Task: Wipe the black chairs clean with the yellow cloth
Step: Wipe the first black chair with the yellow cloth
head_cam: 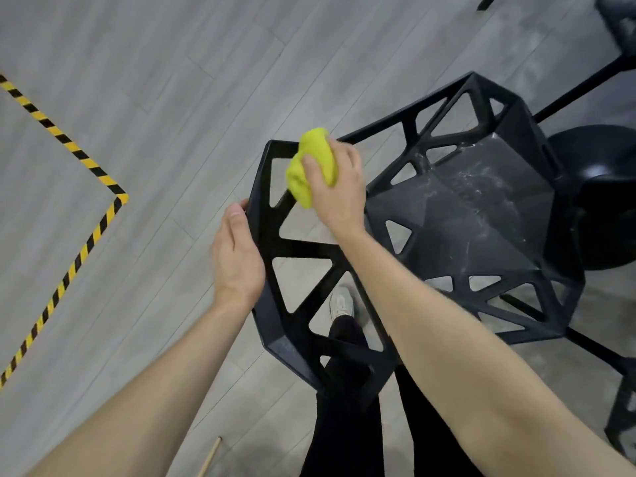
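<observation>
A black chair (457,215) with a frame of triangular cut-outs fills the middle and right of the head view, its seat streaked with pale dust. My right hand (339,189) grips a bunched yellow cloth (311,163) and presses it against the top bars of the backrest. My left hand (237,256) holds the outer left edge of the backrest, thumb on the rim; its fingers are hidden behind the frame.
A round black stool or base (605,194) stands right of the chair, with thin black legs (585,87) running past it. More black frame (623,418) shows at the lower right. Yellow-and-black tape (86,232) marks the grey floor at left. My legs and a white shoe (340,302) stand behind the backrest.
</observation>
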